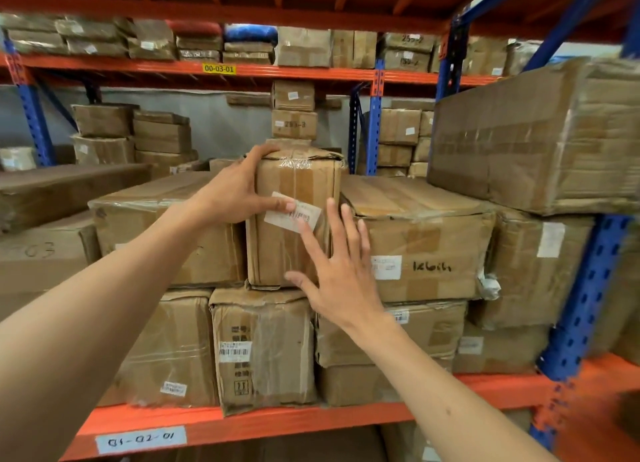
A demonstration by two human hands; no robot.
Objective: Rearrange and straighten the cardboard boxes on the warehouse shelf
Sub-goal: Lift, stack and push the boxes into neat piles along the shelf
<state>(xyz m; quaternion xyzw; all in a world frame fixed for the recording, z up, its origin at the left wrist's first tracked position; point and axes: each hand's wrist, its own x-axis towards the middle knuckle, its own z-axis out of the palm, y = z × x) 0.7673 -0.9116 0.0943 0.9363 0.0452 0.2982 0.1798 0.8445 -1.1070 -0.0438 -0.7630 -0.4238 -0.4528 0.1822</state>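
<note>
A narrow upright cardboard box (294,191) with a white barcode label stands in the upper row of the shelf, wedged between a wide box on its left (166,233) and a wide box marked in black pen on its right (422,239). My left hand (235,191) grips its upper left corner, fingers over the top edge and thumb across the front by the label. My right hand (336,257) lies with straight, spread fingers against its lower right front, reaching onto the neighbouring box's edge.
Lower-row boxes (263,347) sit on the orange shelf beam (311,423) labelled 01-02-01. A big box (533,139) juts out at upper right on a stack beside the blue upright (585,298). More shelves with boxes stand behind.
</note>
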